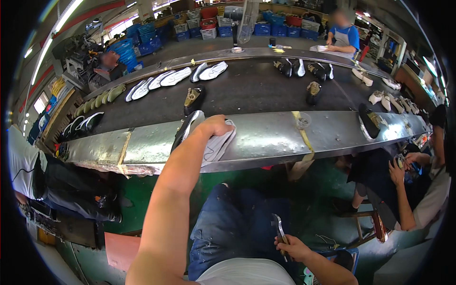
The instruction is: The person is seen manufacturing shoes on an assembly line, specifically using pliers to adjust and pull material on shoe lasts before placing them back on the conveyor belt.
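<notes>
My left arm [175, 185] reaches out over the metal edge of the workbench. My left hand [218, 126] is closed on a folded grey cloth [221, 143], its fingertips partly hidden. Just left of that hand, a dark shoe piece with a white rim [189, 127] leans on the ledge, partly behind my forearm. Low over my lap, my right hand [293, 248] grips a pair of metal pliers [281, 232] by the handles, jaws pointing up. A dark shoe with a tan inside [194, 99] stands on the black belt beyond my left hand.
White soles [175, 77] and several shoes [316, 70] lie along the dark belt [247, 90]. A clear cup [303, 121] and another dark shoe [368, 121] rest on the metal ledge [266, 137]. People work at left, right and across the belt; a stool [373, 225] stands right.
</notes>
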